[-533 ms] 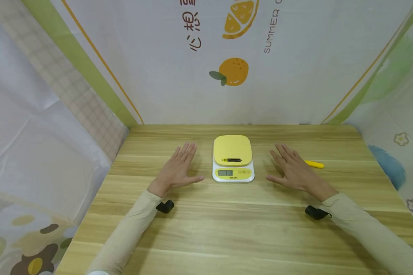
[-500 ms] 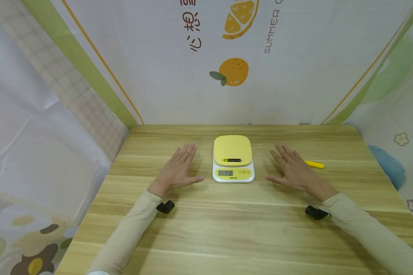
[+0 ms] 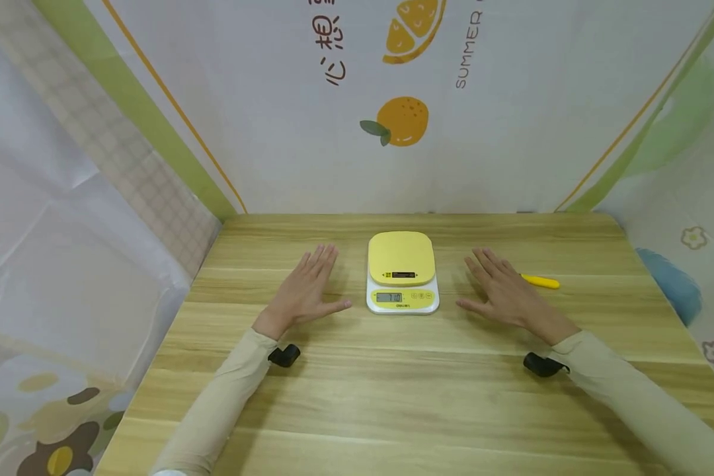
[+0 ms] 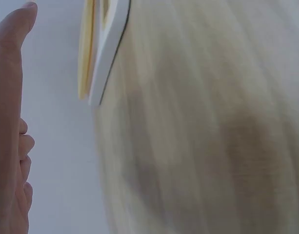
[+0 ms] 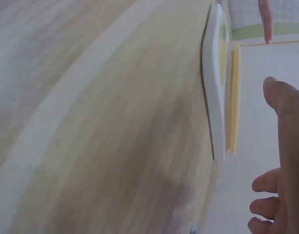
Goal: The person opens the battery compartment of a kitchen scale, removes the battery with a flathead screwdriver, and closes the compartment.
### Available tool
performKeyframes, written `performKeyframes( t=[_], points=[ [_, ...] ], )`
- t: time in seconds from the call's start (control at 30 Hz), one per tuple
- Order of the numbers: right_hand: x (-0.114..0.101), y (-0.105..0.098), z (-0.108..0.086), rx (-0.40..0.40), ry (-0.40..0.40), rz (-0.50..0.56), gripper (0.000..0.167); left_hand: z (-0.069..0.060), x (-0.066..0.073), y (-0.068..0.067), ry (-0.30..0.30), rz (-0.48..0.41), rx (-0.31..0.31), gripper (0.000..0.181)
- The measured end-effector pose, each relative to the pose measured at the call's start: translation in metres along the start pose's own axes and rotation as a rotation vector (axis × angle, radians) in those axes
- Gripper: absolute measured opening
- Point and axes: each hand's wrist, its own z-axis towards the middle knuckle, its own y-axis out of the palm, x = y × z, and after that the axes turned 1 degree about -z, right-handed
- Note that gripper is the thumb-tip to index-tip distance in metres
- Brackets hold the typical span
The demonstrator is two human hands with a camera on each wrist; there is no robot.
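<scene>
Kitchen scale (image 3: pixel 401 261), w/ yellow platform over a white base, stands flat on the wood-grain table (image 3: pixel 369 403), between the two hands & touching neither. Its display (image 3: pixel 389 297) faces the person, prob. so the digits (approx. 71.0, small) can be read from this side. L. hand (image 3: pixel 302 289): just beside the scale, back upward, four fingers extended & near one another, thumb spread twd. the base. R. hand (image 3: pixel 506 292): same pose, mirrored on the opp. side. Neither hand holds anything; the symmetrical placing prob. serves to leave platform & display unobstructed. Both appear raised above the tabletop in the wrist views, though fingertip contact can't be ruled out. Yellow handle (image 3: pixel 540 281), prob. of a small tool, lies near the outer side of the R. hand, perhaps set aside within reach; its other end is hidden or too small to tell. Black fittings (image 3: pixel 284 356) at the beige cuffs, presumably wrist-camera mounts; printed cloth (image 3: pixel 300 152) behind, prob. a screen. Vs. 0.5 s earlier: head view tipped a little, so everything sits slightly higher; R. hand a touch closer to the scale, w/ more of the handle uncovered; L. hand, scale & reading approx. unchanged.
</scene>
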Motion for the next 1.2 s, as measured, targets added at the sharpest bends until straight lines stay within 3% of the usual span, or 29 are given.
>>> performKeyframes(
  t=[0.27, 0.57, 1.2],
  points=[
    [-0.006, -0.009, 0.006, -0.017, 0.04, 0.064, 0.096, 0.01, 0.006, -0.009, 0.008, -0.045, 0.048, 0.109],
    [-0.018, -0.003, 0.021, -0.01, 0.082, 0.125, 0.095, 0.026, 0.018, -0.005, -0.037, -0.174, 0.075, 0.096],
    [-0.052, 0.02, 0.05, -0.001, 0.203, 0.182, 0.087, 0.051, 0.036, 0.03, -0.248, -0.306, 0.018, 0.083]
  ],
)
